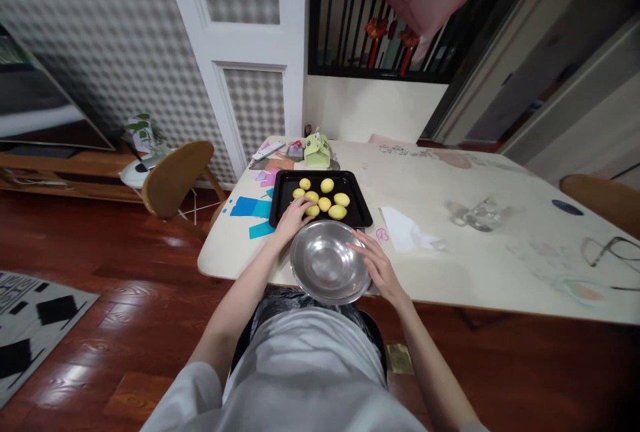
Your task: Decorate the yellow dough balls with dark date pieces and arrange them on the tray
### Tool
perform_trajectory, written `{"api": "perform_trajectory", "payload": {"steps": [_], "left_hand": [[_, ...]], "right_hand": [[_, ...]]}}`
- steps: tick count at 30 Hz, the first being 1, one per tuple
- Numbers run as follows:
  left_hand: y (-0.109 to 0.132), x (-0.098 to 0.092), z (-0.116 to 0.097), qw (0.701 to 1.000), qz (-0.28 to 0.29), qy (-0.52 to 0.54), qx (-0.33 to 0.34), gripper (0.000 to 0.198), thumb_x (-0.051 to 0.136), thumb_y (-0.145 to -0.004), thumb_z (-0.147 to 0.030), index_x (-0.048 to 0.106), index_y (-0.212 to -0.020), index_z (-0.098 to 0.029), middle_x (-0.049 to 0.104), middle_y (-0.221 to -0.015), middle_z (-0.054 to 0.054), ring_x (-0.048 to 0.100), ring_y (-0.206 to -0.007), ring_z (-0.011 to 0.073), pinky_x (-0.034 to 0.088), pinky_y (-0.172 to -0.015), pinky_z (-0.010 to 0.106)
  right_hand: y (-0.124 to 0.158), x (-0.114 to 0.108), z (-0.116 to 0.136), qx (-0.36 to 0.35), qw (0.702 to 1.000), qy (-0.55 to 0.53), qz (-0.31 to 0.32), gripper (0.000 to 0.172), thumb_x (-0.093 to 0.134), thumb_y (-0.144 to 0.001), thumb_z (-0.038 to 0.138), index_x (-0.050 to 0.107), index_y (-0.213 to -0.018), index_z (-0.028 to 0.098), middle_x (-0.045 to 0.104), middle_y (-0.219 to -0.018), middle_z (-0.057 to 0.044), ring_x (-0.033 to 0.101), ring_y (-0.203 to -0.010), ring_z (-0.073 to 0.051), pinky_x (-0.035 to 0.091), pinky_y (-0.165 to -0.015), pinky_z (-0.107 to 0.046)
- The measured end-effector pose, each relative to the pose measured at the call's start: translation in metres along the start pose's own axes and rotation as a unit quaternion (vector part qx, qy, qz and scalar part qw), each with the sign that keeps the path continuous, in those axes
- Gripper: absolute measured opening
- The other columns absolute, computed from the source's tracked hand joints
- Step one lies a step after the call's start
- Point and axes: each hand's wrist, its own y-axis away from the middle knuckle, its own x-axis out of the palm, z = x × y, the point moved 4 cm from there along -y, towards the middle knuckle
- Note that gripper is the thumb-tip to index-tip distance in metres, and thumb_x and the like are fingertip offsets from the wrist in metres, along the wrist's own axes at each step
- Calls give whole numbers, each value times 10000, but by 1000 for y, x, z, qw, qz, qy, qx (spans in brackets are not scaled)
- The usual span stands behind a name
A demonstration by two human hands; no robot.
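Observation:
A black baking tray (353, 193) lies on the table with several yellow lemons (327, 185) in it. My left hand (291, 217) reaches into the tray's near left corner, fingers spread over a lemon (313, 210) there. In front of the tray an empty steel bowl (329, 265) hangs over the table's near edge. My right hand (376, 266) rests open against the bowl's right rim.
The pale table (500, 265) carries white paper (407, 232), a clear glass (481, 213), eyeglasses (607, 250), a green box (317, 150), a remote and blue cards (247, 207). A wooden chair (173, 179) stands at the left, another chair (603, 197) at the right.

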Motion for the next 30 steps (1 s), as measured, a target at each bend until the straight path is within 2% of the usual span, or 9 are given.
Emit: {"api": "perform_trajectory", "payload": {"steps": [6, 14, 17, 19, 21, 23, 25, 28, 30], "left_hand": [[-4, 2, 3, 1000, 3, 4, -21, 399, 703, -902, -164, 683, -1296, -222, 624, -1318, 117, 603, -1263, 299, 501, -1120, 470], [-2, -3, -2, 999, -5, 30, -37, 396, 711, -889, -186, 617, -1273, -207, 646, -1328, 136, 622, -1250, 308, 505, -1093, 457], [-1, -14, -6, 996, -41, 65, -44, 378, 709, -901, -224, 598, -1262, -220, 645, -1326, 122, 634, -1240, 278, 537, -1055, 406], [2, -27, -12, 991, -88, 95, -41, 331, 694, -920, -252, 594, -1234, -222, 641, -1305, 117, 643, -1225, 254, 564, -1011, 366], [6, -41, -22, 982, -138, 125, -37, 305, 683, -936, -274, 589, -1221, -222, 633, -1293, 118, 647, -1218, 242, 584, -970, 338], [13, -53, -37, 977, -156, 142, -24, 301, 683, -941, -283, 596, -1223, -225, 629, -1295, 120, 641, -1233, 246, 594, -949, 328], [20, -55, -57, 984, -107, 143, 10, 280, 687, -939, -274, 630, -1209, -227, 644, -1283, 114, 640, -1243, 257, 589, -973, 342], [29, -43, -88, 986, 42, 137, 82, 270, 672, -932, -205, 681, -1200, -225, 673, -1262, 102, 662, -1217, 255, 548, -1067, 372], [33, -31, -102, 980, 115, 127, 102, 339, 666, -913, -155, 683, -1242, -232, 681, -1287, 101, 667, -1218, 258, 535, -1094, 380]], "right_hand": [[7, 5, 3, -58, 996, 66, -25, 470, 360, -1110, 448, 703, -1383, 280, 595, -1568, -93, 501, -1512, -315, 461, -1212, -605], [7, 7, 2, -59, 994, 78, -41, 442, 386, -1095, 424, 773, -1232, 259, 681, -1468, -94, 548, -1472, -317, 504, -1168, -598], [7, 7, 2, -58, 994, 79, -44, 446, 387, -1089, 428, 783, -1205, 257, 695, -1447, -97, 558, -1461, -323, 506, -1164, -606], [7, 8, 2, -63, 994, 80, -48, 446, 390, -1088, 433, 781, -1207, 256, 699, -1441, -98, 556, -1462, -326, 505, -1165, -609], [7, 9, 1, -67, 993, 84, -49, 440, 393, -1089, 433, 779, -1209, 258, 702, -1438, -94, 558, -1461, -324, 506, -1164, -606], [8, 10, 0, -70, 992, 90, -49, 430, 398, -1089, 427, 778, -1204, 261, 704, -1435, -88, 562, -1457, -319, 507, -1163, -596], [8, 10, 0, -74, 991, 96, -51, 425, 399, -1090, 419, 775, -1207, 260, 707, -1431, -88, 566, -1452, -314, 508, -1161, -586], [9, 10, 1, -82, 989, 105, -59, 422, 402, -1089, 404, 760, -1245, 246, 714, -1420, -97, 576, -1441, -308, 512, -1149, -573], [9, 9, 2, -81, 989, 113, -57, 420, 405, -1084, 398, 751, -1267, 245, 715, -1418, -99, 585, -1430, -306, 513, -1139, -565]]}}
